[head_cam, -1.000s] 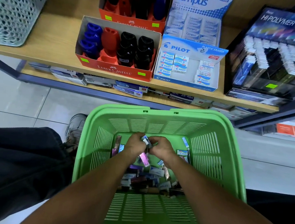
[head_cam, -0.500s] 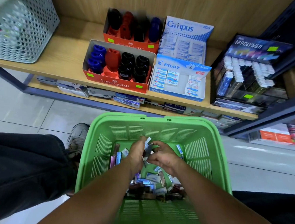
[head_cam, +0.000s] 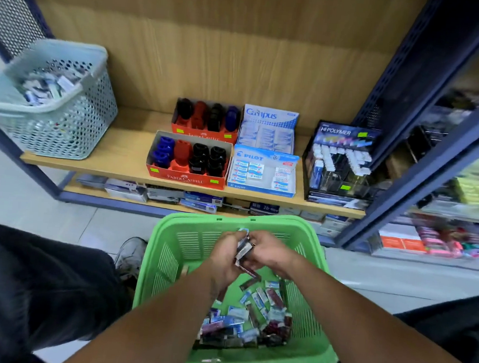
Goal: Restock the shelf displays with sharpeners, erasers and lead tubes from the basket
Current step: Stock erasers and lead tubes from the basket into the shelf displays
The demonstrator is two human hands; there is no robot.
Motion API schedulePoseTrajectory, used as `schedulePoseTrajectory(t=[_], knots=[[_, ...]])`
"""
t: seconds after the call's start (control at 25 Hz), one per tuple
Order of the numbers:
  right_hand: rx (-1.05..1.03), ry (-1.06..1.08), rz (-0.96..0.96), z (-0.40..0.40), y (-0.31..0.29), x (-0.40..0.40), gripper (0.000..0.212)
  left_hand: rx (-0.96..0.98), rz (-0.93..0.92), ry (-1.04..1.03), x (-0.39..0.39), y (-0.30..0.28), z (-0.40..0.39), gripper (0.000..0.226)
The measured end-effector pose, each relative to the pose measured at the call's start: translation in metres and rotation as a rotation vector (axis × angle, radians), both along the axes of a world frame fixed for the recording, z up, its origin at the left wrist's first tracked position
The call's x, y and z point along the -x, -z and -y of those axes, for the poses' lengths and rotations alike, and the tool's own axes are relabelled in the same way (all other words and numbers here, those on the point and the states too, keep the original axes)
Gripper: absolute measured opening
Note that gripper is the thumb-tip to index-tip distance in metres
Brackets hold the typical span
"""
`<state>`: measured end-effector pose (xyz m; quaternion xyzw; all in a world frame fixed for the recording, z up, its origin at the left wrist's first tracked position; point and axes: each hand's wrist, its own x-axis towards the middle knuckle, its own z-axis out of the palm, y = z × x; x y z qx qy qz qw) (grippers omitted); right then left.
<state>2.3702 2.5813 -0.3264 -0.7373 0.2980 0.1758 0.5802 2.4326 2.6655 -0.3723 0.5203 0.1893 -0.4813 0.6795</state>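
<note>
Holding small bundle of packets [head_cam: 244, 249] pinched between left hand [head_cam: 226, 256] and right hand [head_cam: 267, 255], both curling round it above far end of green basket [head_cam: 170, 250]. Lying loose on basket floor beneath wrists: remaining packets [head_cam: 250, 317]. Sitting beyond on shelf [head_cam: 126, 149]: Faber-Castell sharpener box [head_cam: 188, 163], Pilot eraser box [head_cam: 262, 170], Hi-Polymer lead display [head_cam: 339, 160].

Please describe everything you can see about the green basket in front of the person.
The green basket looks like moulded plastic, with slotted walls and a thick rounded rim. It stands upright and open at the top, below the wooden shelf, between the person's legs. Many small packets lie loose on its bottom, mostly at the near side. The left hand and right hand are above its far part and hold a small bundle of packets together. What it rests on is hidden.
</note>
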Motion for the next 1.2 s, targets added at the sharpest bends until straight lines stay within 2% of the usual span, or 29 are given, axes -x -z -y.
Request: schedulePoseTrajectory(t=[0.16,0.32,0.36,0.4,0.6,0.76,0.84,1.0,1.2], knots=[[0.167,-0.015,0.031,0.002,-0.024,0.001,0.021,0.012,0.055,-0.092,0.009,-0.023,0.013,0.032],[0.217,-0.010,0.090,0.011,-0.044,0.003,0.006,0.052,0.147,-0.059,0.012,-0.050,0.016,0.006],[0.209,0.025,0.138,0.014,-0.047,0.002,0.015,0.092,0.168,-0.064,0.010,-0.057,0.018,0.006],[0.189,0.077,0.175,0.018,-0.052,-0.002,0.026,0.132,0.187,-0.069,0.006,-0.066,0.018,0.007],[0.102,0.189,0.297,0.034,-0.081,-0.023,0.039,0.227,0.286,-0.084,-0.023,-0.108,0.027,0.016],[-0.241,0.295,0.367,0.056,-0.084,-0.039,0.054,0.197,0.411,0.046,-0.049,-0.124,0.023,0.016],[-0.282,0.324,0.431,0.066,-0.089,-0.048,0.046,0.174,0.458,0.106,-0.060,-0.127,0.021,0.017],[-0.211,0.285,0.558,0.071,-0.094,-0.066,0.028,0.148,0.494,0.155,-0.087,-0.138,0.021,0.019],[-0.177,0.403,0.603,0.084,-0.084,-0.090,0.027,0.189,0.414,0.207,-0.122,-0.141,0.031,0.017]])
